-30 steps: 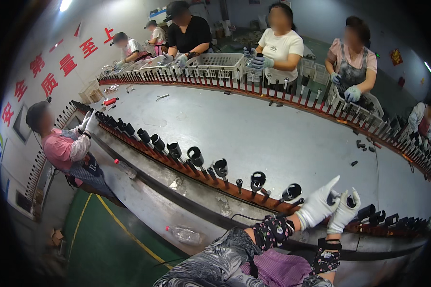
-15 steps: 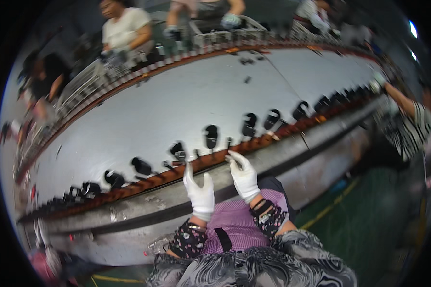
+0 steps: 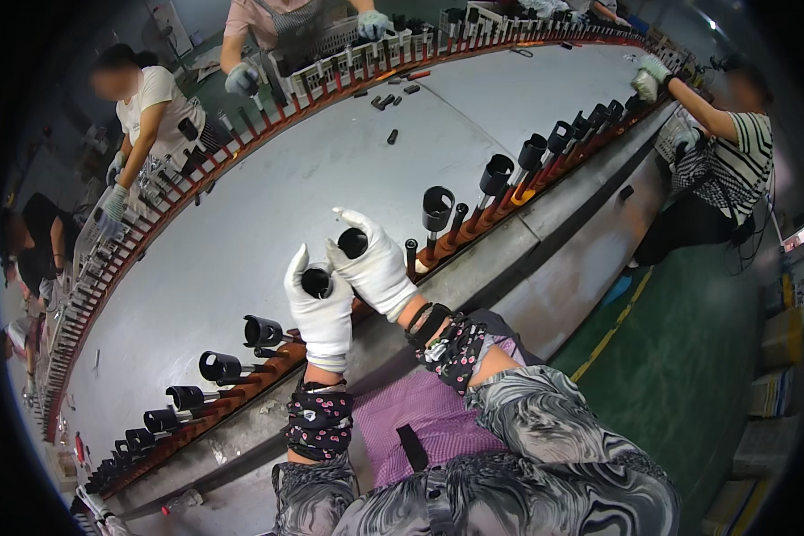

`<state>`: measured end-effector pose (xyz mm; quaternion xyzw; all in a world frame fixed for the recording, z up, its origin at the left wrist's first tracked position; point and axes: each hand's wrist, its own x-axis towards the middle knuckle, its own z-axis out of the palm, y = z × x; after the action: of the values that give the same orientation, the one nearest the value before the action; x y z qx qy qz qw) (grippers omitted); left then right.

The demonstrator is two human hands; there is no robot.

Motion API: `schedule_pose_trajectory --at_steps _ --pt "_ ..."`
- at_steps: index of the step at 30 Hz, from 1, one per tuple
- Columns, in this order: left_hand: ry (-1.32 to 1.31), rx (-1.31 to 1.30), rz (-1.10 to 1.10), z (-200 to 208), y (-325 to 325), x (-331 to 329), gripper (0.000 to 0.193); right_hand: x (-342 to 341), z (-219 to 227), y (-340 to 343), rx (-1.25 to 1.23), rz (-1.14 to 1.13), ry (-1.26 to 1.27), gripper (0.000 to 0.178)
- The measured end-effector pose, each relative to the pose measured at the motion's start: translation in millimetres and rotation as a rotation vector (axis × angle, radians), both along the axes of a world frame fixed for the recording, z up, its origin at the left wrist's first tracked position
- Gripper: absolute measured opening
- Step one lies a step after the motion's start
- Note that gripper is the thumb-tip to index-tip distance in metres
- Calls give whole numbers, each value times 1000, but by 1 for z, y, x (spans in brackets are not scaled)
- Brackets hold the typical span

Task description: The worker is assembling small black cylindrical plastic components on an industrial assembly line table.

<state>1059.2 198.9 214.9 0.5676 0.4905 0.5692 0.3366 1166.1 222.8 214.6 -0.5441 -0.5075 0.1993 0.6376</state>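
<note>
Left hand (image 3: 322,320), white-gloved: curls around one black cup (image 3: 316,283). Right hand (image 3: 380,272), white-gloved: curls around a second black cup (image 3: 353,242), just beside the first, near the brown rail (image 3: 283,361).

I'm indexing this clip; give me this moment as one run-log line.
left hand: around one black cup | right hand: around another black cup | grey tabletop: beyond
</note>
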Motion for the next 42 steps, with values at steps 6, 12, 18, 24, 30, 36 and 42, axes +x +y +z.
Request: schedule_pose_trajectory --at_steps 6,12,18,24,30,36,42 --pt "-144 -85 205 4 -10 41 72 34 -11 -9 -97 224 60 59" --pt "20 -126 280 -54 -70 75 72 76 -14 -26 -118 330 15 70" --pt "402 -23 52 -64 -111 137 73 173 -88 -62 -170 -55 130 55" --pt "426 138 103 10 -2 207 83 225 -12 29 -132 -176 103 70" --pt "-216 -75 24 -7 37 222 73 233 -43 56 175 -84 174 47" --pt "-130 -149 245 -52 1 236 70 268 -90 -14 -252 27 -66 40" --pt "333 -67 -60 -40 -58 323 71 390 -46 26 58 -382 319 60"
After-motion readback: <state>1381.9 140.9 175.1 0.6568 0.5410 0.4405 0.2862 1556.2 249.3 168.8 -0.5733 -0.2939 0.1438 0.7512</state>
